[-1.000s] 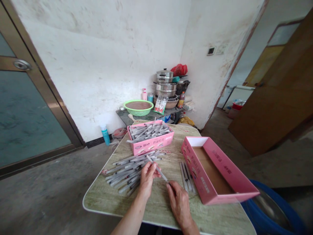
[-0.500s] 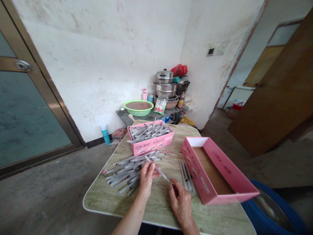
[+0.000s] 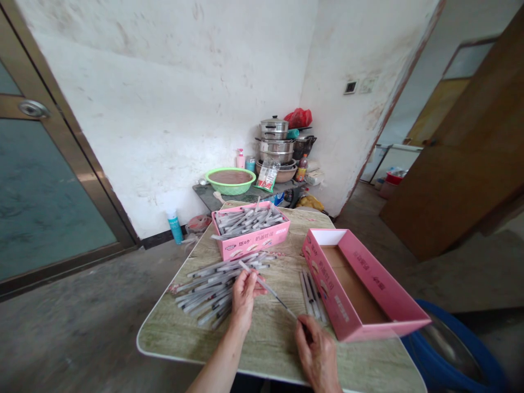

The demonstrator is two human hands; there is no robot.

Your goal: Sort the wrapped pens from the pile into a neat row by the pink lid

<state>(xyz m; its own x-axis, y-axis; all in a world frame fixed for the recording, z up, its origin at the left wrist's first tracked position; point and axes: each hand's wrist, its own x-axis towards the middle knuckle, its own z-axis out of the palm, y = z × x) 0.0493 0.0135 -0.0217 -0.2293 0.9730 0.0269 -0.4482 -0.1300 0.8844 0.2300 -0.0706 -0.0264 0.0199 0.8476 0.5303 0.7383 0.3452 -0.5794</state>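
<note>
My left hand point(image 3: 244, 295) pinches a thin grey pen point(image 3: 257, 280) above the table, just right of a loose pile of pens point(image 3: 213, 285). A thin dark rod, the pen's inner part point(image 3: 286, 307), runs from that pen down to my right hand point(image 3: 317, 352), whose fingers are closed on its lower end. A few more pens point(image 3: 311, 295) lie side by side beside the empty pink box point(image 3: 360, 284). Another pink box point(image 3: 250, 228) farther back is full of pens.
The work surface is a small wood-patterned table point(image 3: 266, 349). Behind it, a low bench carries a green basin point(image 3: 230, 180) and stacked metal pots point(image 3: 275, 143). A blue tub point(image 3: 454, 355) stands at the right, a wooden door point(image 3: 462, 158) beyond, a glass door point(image 3: 45, 191) left.
My right hand has drawn back toward me and to the right, pulling the thin inner rod out of the pen that my left hand keeps holding. The left hand has barely moved.
</note>
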